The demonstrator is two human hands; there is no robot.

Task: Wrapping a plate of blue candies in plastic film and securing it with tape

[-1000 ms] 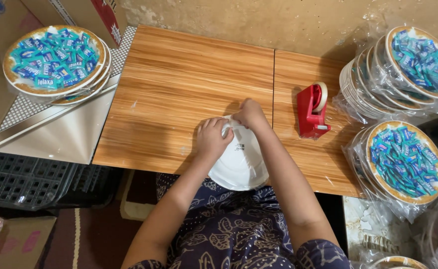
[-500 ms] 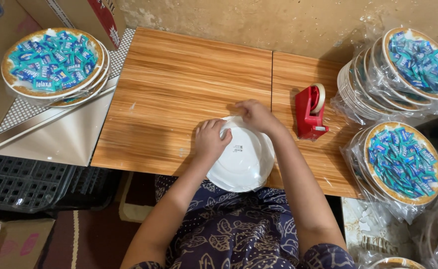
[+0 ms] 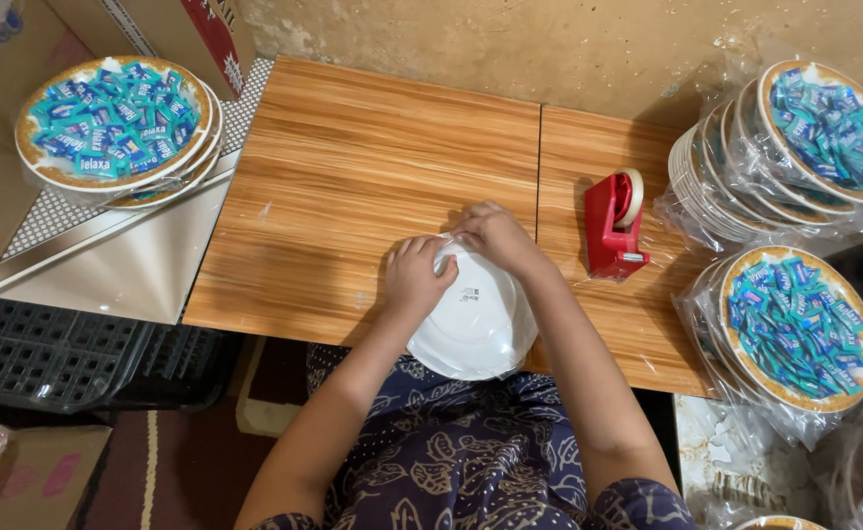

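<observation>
Two hands grip one upturned white plate [image 3: 476, 319] at its far rim: left hand [image 3: 414, 278] nearer, right hand [image 3: 493, 238] pinching clear wrap.

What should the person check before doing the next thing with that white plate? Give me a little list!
1. Both hands on the plate: ok, left hand and right hand press its far edge.
2. White plate lies upside down: ok.
3. Plate fully on the wooden table: not ok, its near edge hangs over.
4. Red tape dispenser close by: ok, just right of the right hand.
5. Clear wrap sealed around the plate: cannot tell.
</observation>
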